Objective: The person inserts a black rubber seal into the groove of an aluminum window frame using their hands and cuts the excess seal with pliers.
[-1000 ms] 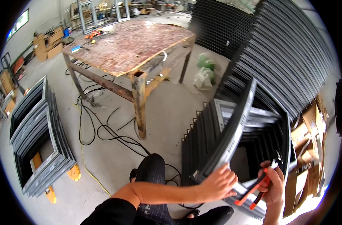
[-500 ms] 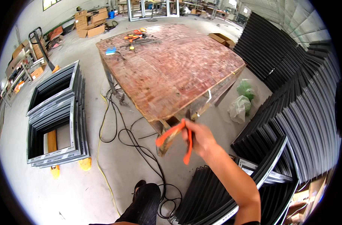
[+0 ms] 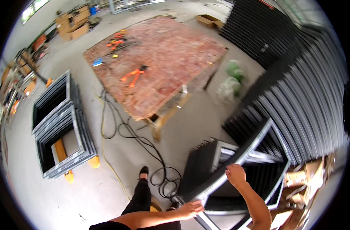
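My right hand (image 3: 235,174) is closed over the upper bar of a dark window frame (image 3: 253,145), which leans among other frames at the lower right. Lower on the same bar, my left hand (image 3: 191,209) has its fingers closed on the frame's near end. Orange-handled pliers (image 3: 134,75) with a dark head lie on the worn reddish tabletop (image 3: 175,73), apart from both hands.
More orange-handled tools (image 3: 116,41) and a blue item (image 3: 97,61) sit at the table's far left. Black cables (image 3: 146,143) trail over the floor. Stacked frames (image 3: 61,126) stand at left; tall dark profile stacks (image 3: 294,103) line the right. Plastic bags (image 3: 229,87) lie beside the table.
The pliers have left my right hand and now lie on the table. My right hand has moved down to the window frame, and my left hand has come into view on it.
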`<state>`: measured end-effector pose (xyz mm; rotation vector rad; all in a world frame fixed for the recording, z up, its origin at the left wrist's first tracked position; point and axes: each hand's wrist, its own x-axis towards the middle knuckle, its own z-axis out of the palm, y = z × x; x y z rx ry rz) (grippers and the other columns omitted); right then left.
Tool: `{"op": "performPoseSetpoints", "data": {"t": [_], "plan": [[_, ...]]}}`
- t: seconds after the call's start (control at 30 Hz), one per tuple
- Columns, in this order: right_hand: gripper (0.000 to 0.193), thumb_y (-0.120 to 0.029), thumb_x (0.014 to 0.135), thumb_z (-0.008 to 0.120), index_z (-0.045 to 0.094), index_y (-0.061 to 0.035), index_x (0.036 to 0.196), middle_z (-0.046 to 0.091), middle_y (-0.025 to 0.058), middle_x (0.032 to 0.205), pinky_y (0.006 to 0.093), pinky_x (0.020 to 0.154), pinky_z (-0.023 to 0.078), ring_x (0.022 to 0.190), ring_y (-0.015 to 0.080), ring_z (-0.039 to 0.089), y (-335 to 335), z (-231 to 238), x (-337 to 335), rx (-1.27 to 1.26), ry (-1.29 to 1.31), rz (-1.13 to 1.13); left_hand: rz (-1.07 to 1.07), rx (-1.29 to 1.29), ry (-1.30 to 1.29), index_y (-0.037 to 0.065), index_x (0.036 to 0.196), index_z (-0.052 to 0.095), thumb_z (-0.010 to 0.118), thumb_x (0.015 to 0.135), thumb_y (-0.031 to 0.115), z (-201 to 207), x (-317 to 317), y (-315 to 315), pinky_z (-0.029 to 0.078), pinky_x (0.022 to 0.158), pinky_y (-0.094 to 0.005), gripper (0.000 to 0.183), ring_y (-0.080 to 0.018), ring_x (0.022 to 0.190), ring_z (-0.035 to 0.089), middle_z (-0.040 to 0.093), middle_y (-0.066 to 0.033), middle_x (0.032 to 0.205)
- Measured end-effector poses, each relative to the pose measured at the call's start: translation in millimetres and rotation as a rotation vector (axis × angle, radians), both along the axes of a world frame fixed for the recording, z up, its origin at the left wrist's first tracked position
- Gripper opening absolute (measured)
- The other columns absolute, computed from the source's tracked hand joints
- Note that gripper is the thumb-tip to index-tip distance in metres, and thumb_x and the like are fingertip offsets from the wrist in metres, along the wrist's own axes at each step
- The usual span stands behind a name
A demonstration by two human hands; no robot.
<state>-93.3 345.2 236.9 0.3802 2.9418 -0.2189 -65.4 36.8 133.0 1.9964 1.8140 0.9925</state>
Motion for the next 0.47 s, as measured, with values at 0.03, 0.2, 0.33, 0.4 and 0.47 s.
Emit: {"op": "performPoseSetpoints", "data": {"t": [0.03,0.2,0.33,0.4,0.47], "plan": [[0.018,-0.024,0.079,0.066,0.069,-0.0083,0.087,0.065,0.0094,0.088,0.0435,0.079,0.050,0.091,0.0296,0.061,23.6,1.2,55.4,0.124,-0.121,-0.017,-0.020,-0.134,0.058,0.005,0.122,0.057,0.065,0.080,0.028,8.0,1.4,-0.9,0.029,0.113,-0.0403,0.049,-0.0264,0.126,0.046,0.056,-0.0074,0.125],[0.029,-0.041,0.081,0.062,0.074,-0.0147,0.083,0.068,0.0062,0.088,0.0405,0.086,0.045,0.095,0.0229,0.061,82.9,-10.5,275.4,0.298,-0.449,0.019,0.242,-0.346,0.262,0.007,0.133,0.052,0.066,0.083,0.025,55.6,30.8,-3.2,0.019,0.119,-0.0439,0.055,-0.0249,0.139,0.034,0.048,-0.0105,0.140],[0.040,-0.053,0.082,0.057,0.076,-0.0184,0.091,0.070,0.0050,0.095,0.0428,0.097,0.039,0.103,0.0217,0.060,97.2,-31.0,360.2,0.262,-0.629,0.118,0.587,-0.426,0.069,-0.008,0.125,0.048,0.065,0.083,0.024,85.8,90.1,-9.7,0.039,0.104,-0.0473,0.056,-0.0376,0.121,0.048,0.051,-0.0207,0.129],[0.049,-0.059,0.085,0.051,0.075,-0.0192,0.101,0.071,0.0041,0.104,0.0433,0.103,0.034,0.112,0.0206,0.058,99.3,-40.6,370.3,0.236,-0.750,0.142,0.653,-0.467,-0.229,-0.005,0.120,0.050,0.065,0.083,0.025,65.0,126.5,-24.2,0.043,0.097,-0.0493,0.050,-0.0406,0.109,0.055,0.056,-0.0215,0.121],[0.055,-0.064,0.084,0.048,0.075,-0.0194,0.101,0.071,0.0042,0.105,0.0438,0.107,0.030,0.118,0.0193,0.056,115.3,-63.0,390.6,0.240,-0.785,0.123,0.458,-0.848,-0.397,-0.002,0.128,0.045,0.065,0.085,0.031,44.2,147.3,-35.9,0.045,0.094,-0.0467,0.058,-0.0403,0.113,0.052,0.053,-0.0263,0.122]]}}
